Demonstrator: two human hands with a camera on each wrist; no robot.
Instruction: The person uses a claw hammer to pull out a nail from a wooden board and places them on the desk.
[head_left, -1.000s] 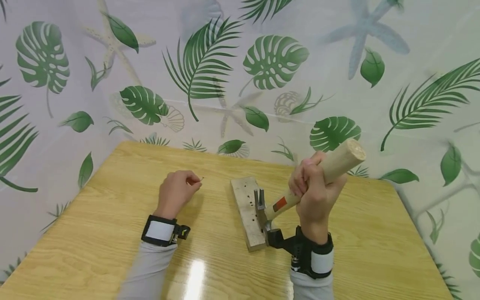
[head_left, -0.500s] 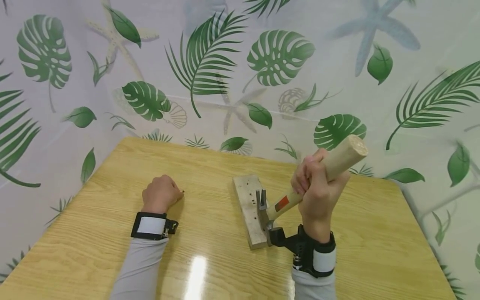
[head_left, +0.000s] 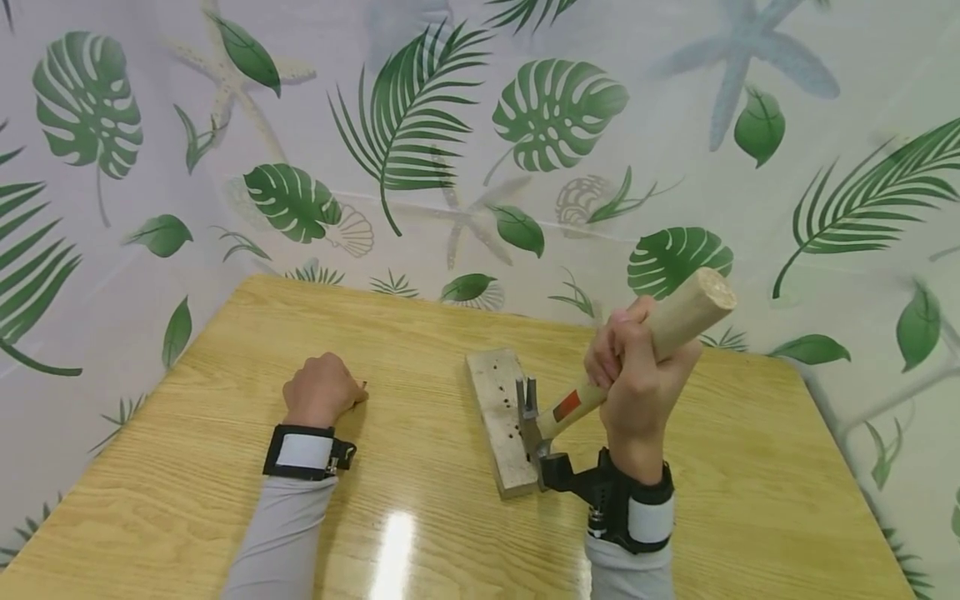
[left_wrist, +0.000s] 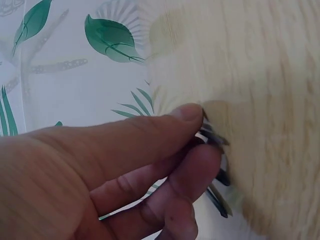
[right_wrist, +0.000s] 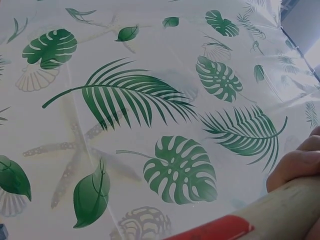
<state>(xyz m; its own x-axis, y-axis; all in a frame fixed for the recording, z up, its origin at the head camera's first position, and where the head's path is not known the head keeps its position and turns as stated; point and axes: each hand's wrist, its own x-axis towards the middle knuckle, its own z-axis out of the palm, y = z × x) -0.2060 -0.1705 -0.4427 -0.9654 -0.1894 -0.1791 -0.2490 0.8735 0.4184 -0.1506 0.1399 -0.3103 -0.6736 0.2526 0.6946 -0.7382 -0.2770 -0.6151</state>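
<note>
My right hand (head_left: 637,367) grips the wooden handle of a claw hammer (head_left: 678,321), handle end raised to the upper right. The steel hammer head (head_left: 528,412) rests down on a pale wooden block (head_left: 497,417) dotted with small holes, its claw pointing up. In the right wrist view only the handle (right_wrist: 280,212) with its red label and a fingertip show. My left hand (head_left: 324,387) rests as a fist on the table, left of the block. In the left wrist view its thumb and fingers (left_wrist: 200,165) pinch several dark nails (left_wrist: 217,175).
The block lies on a glossy yellow wooden table (head_left: 225,500). A plastic sheet printed with green leaves and starfish (head_left: 480,150) hangs close behind and on both sides. Black-and-white wrist straps sit on both forearms.
My left hand drew back to the left and settled as a fist on the table, the nail no longer sticking out. The hammer head tilted slightly on the block.
</note>
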